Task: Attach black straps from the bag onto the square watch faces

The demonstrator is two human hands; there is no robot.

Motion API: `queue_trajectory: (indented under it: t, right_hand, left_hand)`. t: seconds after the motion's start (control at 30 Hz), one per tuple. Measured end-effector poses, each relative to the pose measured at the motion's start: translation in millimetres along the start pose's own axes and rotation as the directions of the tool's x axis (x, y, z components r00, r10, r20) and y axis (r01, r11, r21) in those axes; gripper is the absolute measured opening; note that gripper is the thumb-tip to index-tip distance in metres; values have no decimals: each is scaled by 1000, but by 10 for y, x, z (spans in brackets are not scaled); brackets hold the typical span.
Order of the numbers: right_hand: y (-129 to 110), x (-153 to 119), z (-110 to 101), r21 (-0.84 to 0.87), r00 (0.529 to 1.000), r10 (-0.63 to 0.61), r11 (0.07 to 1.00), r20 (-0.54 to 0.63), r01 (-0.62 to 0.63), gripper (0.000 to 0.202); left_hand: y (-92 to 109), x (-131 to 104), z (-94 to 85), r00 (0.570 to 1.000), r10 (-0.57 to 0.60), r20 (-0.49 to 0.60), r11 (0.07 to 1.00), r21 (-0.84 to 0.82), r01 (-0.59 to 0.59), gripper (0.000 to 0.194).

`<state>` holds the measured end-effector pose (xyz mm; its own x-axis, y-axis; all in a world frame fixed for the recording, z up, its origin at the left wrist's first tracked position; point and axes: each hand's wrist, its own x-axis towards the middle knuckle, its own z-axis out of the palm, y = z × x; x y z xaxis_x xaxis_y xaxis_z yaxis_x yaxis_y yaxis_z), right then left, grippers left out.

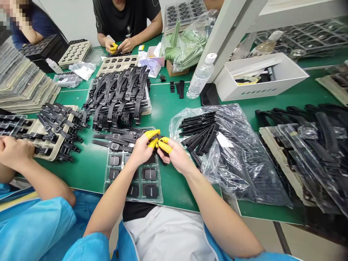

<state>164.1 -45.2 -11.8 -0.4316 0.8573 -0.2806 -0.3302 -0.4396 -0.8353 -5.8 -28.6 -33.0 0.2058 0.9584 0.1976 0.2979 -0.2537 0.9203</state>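
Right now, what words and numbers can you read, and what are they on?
No word or number reads clearly:
White box: a row of greenish letters on its front, too blurred to read.
Black squares in the clear tray: pale lettering, too small to read.
Clear bottle: printing, too blurred.
Black shirt: a small chest mark, unreadable.

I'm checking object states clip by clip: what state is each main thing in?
Left hand: closed on a dark piece
Right hand: closed at that piece too
Bottle: standing, capped
White box: open, holding things
Tray: holding black squares, partly overlaid
Straps: loosely piled
Watches: stacked, overlapping
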Motion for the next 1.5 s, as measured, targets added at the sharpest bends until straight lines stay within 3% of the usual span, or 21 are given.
queue_trajectory:
  t: [0.1,0.37,0.83,1.0,1.23,1.4,1.5]
  right_hand:
    - [14,-1,23,51,999,21,998,29,-22,33]
    - [-6,14,-40,133,993,99,985,67,-107,28]
    - [-8,41,-58,263,997,65,962,45,-75,35]
    - [3,46,-76,228,997,79,970,15,-80,38]
    - [4,55,-60,100,993,121,988,-19,-118,39]
    - [0,45,-60,77,994,112,991,0,-112,40]
    - [9,49,-64,36,999,39,999,-14,-38,42]
  left_hand:
    - [-30,-15,-27,990,133,52,976,167,-140,52]
    - [-13,-8,-107,955,233,182,942,200,-268,54]
    - [-46,-59,-32,954,262,146,928,234,-290,47]
    - [0,-75,-80,949,238,206,938,206,-279,44]
    - [31,-49,-104,936,236,260,855,402,-327,40]
    - [65,-39,-147,935,237,262,903,296,-312,38]
    - [65,-49,-140,945,225,236,935,222,-278,40]
